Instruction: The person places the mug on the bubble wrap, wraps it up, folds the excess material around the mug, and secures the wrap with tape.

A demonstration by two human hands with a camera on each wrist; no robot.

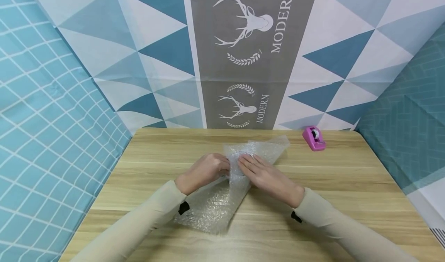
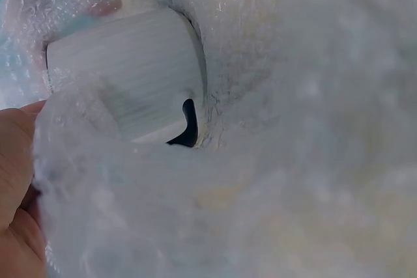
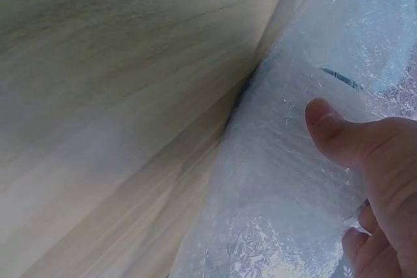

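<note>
clear bubble wrap (image 1: 213, 207) slants lengthwise away rightward; left hand (image 1: 206, 170) pinching, right hand (image 1: 269, 178) pressing

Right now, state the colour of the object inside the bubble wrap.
The object is whitish with a black part, seen best in the left wrist view.

Clear, crinkled bubble wrap (image 1: 212, 208) lies slantwise on the counter (image 1: 153, 150), its near part spread out, its middle folded around a white, round-sided, dark-edged object (image 2: 124, 69) with a black curved piece (image 2: 189, 122).
</note>
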